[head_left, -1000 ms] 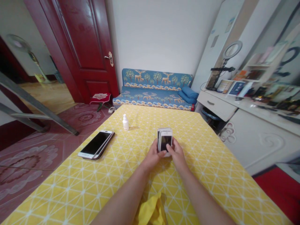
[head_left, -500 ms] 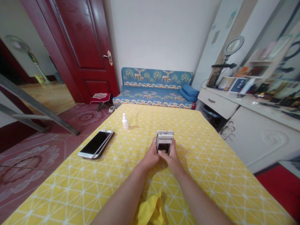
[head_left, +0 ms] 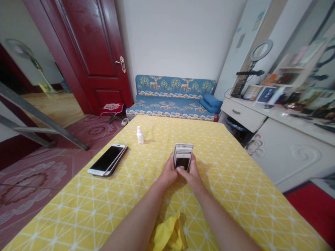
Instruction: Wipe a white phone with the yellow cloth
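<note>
A stack of several white-framed smartphones is held upright, tilted a little, over the middle of the table. My left hand wraps round its left side, and my right hand grips the right side with the thumb across the front phone's lower edge. The smallest phone, with a dark screen, is in front; larger ones show their top edges behind it. On the left of the table lie more phones, stacked, the top one white with a black screen. Between my forearms a crumpled yellow cloth rests on the table.
A small white spray bottle stands on the yellow patterned tablecloth, beyond the left phones. Past the table is a blue sofa. A white dresser bearing various items stands at right, a metal ladder at left.
Almost nothing differs. Both hands keep their grip on the phone stack, which has risen or tipped slightly so that its top edges sit a little higher in view.
</note>
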A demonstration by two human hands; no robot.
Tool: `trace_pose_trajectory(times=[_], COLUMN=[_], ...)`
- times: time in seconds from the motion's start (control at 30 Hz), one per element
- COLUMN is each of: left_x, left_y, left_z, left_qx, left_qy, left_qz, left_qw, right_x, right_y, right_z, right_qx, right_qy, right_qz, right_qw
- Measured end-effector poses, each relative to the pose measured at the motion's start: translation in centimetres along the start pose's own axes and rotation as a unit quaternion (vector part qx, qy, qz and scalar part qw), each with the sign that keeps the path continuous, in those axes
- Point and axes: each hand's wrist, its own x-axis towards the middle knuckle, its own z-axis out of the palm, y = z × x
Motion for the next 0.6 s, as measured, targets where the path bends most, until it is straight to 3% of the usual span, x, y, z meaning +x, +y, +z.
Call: trace_pose_trajectory(times=[0.13,0.23,0.3,0.47,0.57,0.6], left_x=[0.5,0.7,0.5,-0.9,-1.8,-2.1], left_y=[0.5,1.8,3.0,6.3,8.1,8.5], left_z=[-1.2,-3.3,-5.4,-12.1,-15.3,-15.9], left_qx=[0.047,0.128,0.188,0.248,0.387,0.444], left_qy=[0.071,0.103,0.107,0.114,0.14,0.153], left_qz=[-0.007,-0.08,-0.122,-0.145,-0.138,-0.144], left_qw=[0.996,0.983,0.969,0.951,0.901,0.871], right_x=[0.3,0.5,0.6,0.7,0.7,0.7], right_y=[0.7,1.2,1.4,1.6,1.6,1.6], right_z=[-0.4,-0.7,-0.8,-0.8,-0.6,-0.5], right_qx=[-0.021,-0.035,-0.033,-0.034,-0.042,-0.046], right_qy=[0.002,0.011,0.008,0.01,0.008,0.007], right_qz=[-0.019,-0.026,-0.023,-0.018,-0.015,-0.015], right_qw=[1.0,0.999,0.999,0.999,0.999,0.999])
